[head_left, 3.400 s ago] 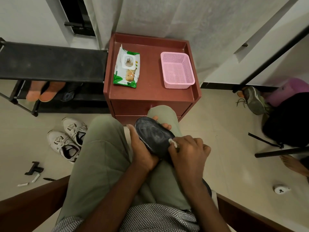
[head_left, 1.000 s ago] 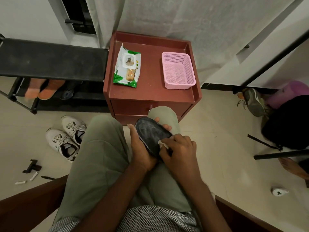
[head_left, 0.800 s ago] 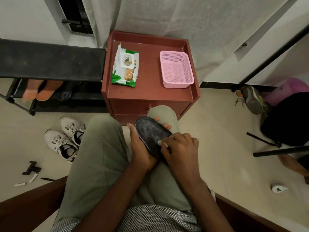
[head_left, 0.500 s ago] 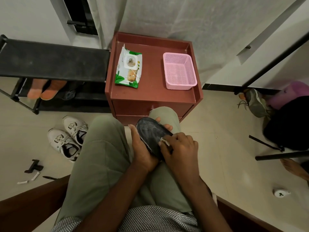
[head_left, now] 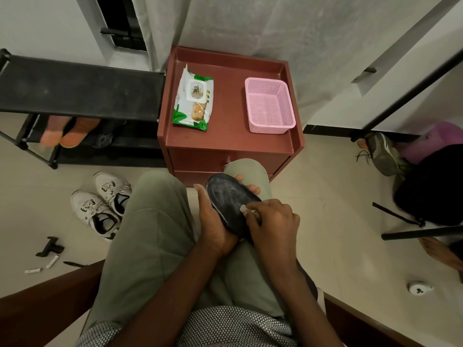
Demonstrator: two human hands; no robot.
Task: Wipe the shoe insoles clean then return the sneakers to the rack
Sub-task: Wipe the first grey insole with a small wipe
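A dark insole [head_left: 229, 196] lies over my right thigh. My left hand [head_left: 216, 222] grips it from the left side, fingertips showing past its far edge. My right hand [head_left: 271, 221] pinches a small white wipe [head_left: 246, 210] and presses it on the insole's middle; most of the wipe is hidden under the fingers. Two white sneakers [head_left: 101, 204] stand on the floor to my left, below the black shoe rack [head_left: 77, 91].
A red-brown bedside cabinet [head_left: 225, 141] stands ahead with a wet-wipe pack [head_left: 194, 98] and a pink basket [head_left: 269, 105] on top. Orange slippers [head_left: 66, 130] sit on the rack's lower shelf. Small tools lie on the floor at left; another shoe and bags at right.
My right hand has rubbed the wipe back and forth along the insole, from its near end up toward the middle. My left hand keeps the same hold.
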